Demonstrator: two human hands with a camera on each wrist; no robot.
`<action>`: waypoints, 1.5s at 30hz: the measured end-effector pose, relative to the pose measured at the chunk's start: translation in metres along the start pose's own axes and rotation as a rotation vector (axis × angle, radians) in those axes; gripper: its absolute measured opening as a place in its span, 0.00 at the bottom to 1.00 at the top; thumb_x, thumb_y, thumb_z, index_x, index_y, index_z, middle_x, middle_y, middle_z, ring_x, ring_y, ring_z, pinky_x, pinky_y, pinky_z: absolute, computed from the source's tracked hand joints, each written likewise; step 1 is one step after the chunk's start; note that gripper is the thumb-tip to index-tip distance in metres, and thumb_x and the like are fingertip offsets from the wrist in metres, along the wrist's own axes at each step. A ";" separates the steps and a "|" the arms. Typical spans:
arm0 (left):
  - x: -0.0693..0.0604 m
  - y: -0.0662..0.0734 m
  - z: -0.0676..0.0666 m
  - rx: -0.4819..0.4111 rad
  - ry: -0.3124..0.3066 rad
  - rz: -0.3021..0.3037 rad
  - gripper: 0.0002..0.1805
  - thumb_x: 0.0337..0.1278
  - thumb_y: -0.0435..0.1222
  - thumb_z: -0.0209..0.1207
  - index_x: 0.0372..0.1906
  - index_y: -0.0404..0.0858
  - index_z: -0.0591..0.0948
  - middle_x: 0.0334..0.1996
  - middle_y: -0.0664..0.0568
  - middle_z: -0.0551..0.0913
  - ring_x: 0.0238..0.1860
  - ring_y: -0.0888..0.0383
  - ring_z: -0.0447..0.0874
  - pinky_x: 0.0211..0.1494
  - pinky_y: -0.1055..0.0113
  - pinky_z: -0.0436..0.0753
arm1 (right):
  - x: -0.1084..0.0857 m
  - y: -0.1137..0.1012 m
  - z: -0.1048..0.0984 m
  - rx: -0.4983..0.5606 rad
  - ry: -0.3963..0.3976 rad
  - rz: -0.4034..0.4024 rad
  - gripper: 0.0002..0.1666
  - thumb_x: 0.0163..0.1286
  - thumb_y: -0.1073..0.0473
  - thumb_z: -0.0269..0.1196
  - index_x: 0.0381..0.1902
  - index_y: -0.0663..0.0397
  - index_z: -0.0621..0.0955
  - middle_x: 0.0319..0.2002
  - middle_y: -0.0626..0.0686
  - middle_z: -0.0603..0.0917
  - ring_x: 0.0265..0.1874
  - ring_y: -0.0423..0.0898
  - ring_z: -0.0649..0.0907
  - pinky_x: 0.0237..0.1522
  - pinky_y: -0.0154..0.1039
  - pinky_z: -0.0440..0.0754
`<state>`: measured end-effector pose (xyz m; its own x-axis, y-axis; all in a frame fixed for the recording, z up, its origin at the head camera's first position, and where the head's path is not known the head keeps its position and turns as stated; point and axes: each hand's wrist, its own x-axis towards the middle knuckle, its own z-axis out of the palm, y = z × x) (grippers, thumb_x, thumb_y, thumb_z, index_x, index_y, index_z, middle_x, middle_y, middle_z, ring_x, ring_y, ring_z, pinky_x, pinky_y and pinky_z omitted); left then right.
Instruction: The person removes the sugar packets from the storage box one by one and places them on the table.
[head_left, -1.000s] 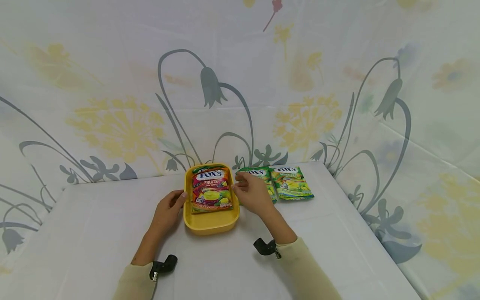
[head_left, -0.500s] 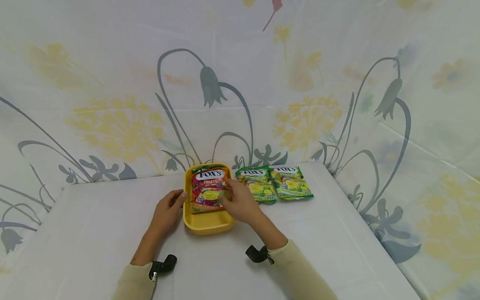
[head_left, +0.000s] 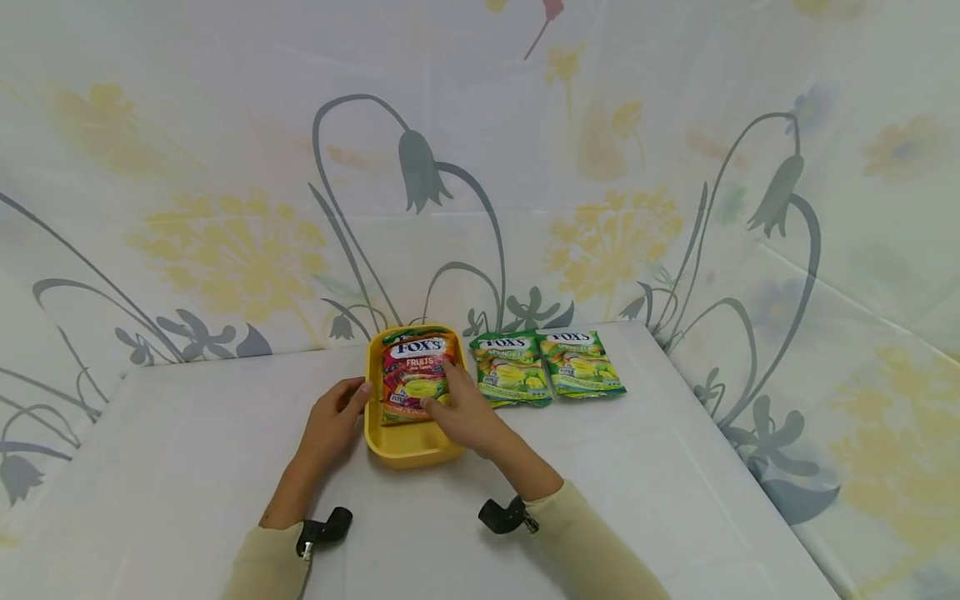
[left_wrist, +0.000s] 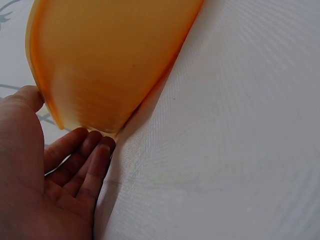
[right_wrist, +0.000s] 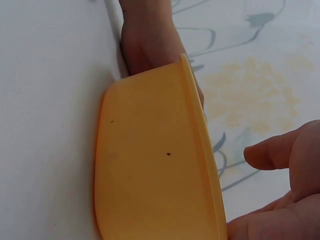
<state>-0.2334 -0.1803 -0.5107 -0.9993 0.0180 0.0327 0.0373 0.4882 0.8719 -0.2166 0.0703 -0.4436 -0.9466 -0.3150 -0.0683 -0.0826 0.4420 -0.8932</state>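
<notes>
A red FOX'S Fruits packet (head_left: 407,383) lies in the yellow tray (head_left: 408,446), with a green packet edge showing beneath it at the top. My left hand (head_left: 333,421) holds the tray's left side; in the left wrist view the hand (left_wrist: 55,170) has its thumb at the rim and its fingertips against the outer wall (left_wrist: 110,60). Over the packet's right part lies my right hand (head_left: 471,417), thumb and fingers apart, hiding that edge. The right wrist view shows this hand (right_wrist: 292,185) above the tray rim (right_wrist: 202,135), fingers mostly extended; contact with the packet is hard to tell.
Two green FOX'S packets (head_left: 513,371) (head_left: 581,365) lie side by side on the white table (head_left: 187,450), right of the tray. A flower-printed sheet (head_left: 480,167) stands behind and beside the table.
My right hand has moved left and slightly down, from beside the tray's right rim to over the red packet, uncovering the nearer green packet. The left hand has stayed at the tray.
</notes>
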 end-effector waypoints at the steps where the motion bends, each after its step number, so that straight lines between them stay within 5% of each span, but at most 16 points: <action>1: 0.000 0.000 0.000 0.002 -0.001 0.001 0.39 0.81 0.61 0.47 0.75 0.34 0.72 0.68 0.37 0.79 0.63 0.42 0.83 0.70 0.45 0.80 | 0.000 0.000 0.000 0.009 -0.002 0.007 0.46 0.81 0.54 0.60 0.86 0.59 0.51 0.84 0.64 0.52 0.83 0.61 0.57 0.82 0.62 0.57; 27: 0.001 0.002 0.000 -0.036 -0.011 -0.005 0.36 0.83 0.58 0.49 0.75 0.34 0.73 0.69 0.37 0.79 0.65 0.42 0.83 0.72 0.45 0.79 | 0.005 0.000 0.004 0.082 -0.039 0.074 0.47 0.82 0.58 0.59 0.86 0.60 0.48 0.84 0.64 0.55 0.82 0.60 0.58 0.83 0.60 0.55; 40: 0.000 0.002 0.000 -0.028 -0.001 0.011 0.37 0.82 0.59 0.48 0.74 0.33 0.73 0.68 0.37 0.80 0.63 0.42 0.83 0.70 0.45 0.80 | 0.007 0.000 0.007 0.140 0.014 0.059 0.44 0.81 0.61 0.57 0.85 0.65 0.50 0.79 0.68 0.59 0.75 0.60 0.66 0.79 0.59 0.65; 45: 0.000 0.002 0.001 -0.027 0.000 0.012 0.37 0.82 0.60 0.48 0.74 0.34 0.74 0.67 0.37 0.80 0.62 0.42 0.84 0.70 0.45 0.81 | 0.007 0.001 0.007 0.144 0.011 0.045 0.41 0.82 0.61 0.58 0.83 0.64 0.55 0.75 0.65 0.68 0.71 0.58 0.74 0.75 0.58 0.73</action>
<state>-0.2335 -0.1790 -0.5096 -0.9988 0.0240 0.0435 0.0497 0.4646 0.8841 -0.2214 0.0623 -0.4483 -0.9518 -0.2878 -0.1059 0.0051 0.3303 -0.9438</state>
